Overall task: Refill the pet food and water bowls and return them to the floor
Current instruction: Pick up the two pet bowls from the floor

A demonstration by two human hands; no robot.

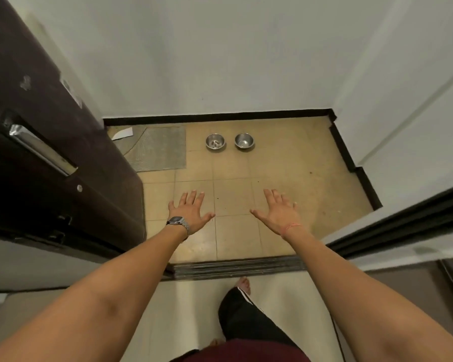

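Head view: both hands' grip spread, empty; left hand (188,210), right hand (277,211); bowls (230,142) beyond, mat (160,150) beside, door (50,142) leftward.

Dark door (50,142) open at left, grey mat (160,150) (paper scrap (122,133) beside) on tile floor (285,178)

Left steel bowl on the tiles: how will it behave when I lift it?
The left bowl looks like thin polished steel, so probably rigid, light and a bit slick. Only a few scraps show inside, so little should shift. On the smooth floor tiles it may skid if nudged.
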